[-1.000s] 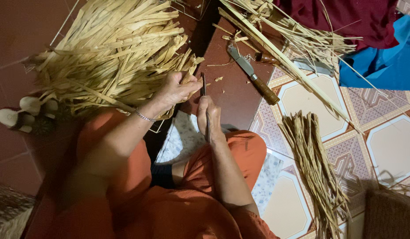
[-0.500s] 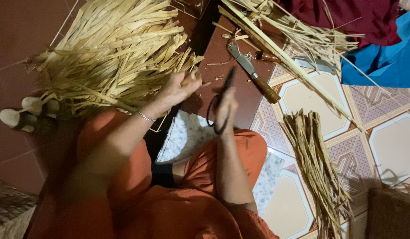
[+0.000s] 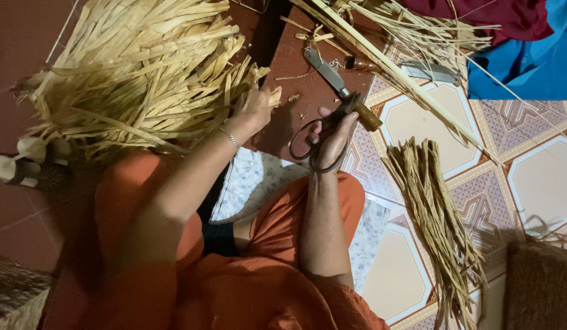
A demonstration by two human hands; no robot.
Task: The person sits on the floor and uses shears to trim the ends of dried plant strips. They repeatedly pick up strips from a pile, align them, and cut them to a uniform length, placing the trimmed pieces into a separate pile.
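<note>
Head view: the right hand (image 3: pixel 332 137) grips scissors (image 3: pixel 323 131), blades seemingly shut, though blurred. The left hand (image 3: pixel 254 109) clutches strips at the straw pile (image 3: pixel 143 73). Picking seems underway; next, a strip must meet the blades.

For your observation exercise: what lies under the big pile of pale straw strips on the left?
Under the straw pile, reddish-brown floor shows at its edges; the left hand reaches into its right side. Whatever lies beneath its middle is covered.

Home craft floor, patterned tiles (image 3: pixel 540 183), straw heaps (image 3: pixel 137 73)
</note>
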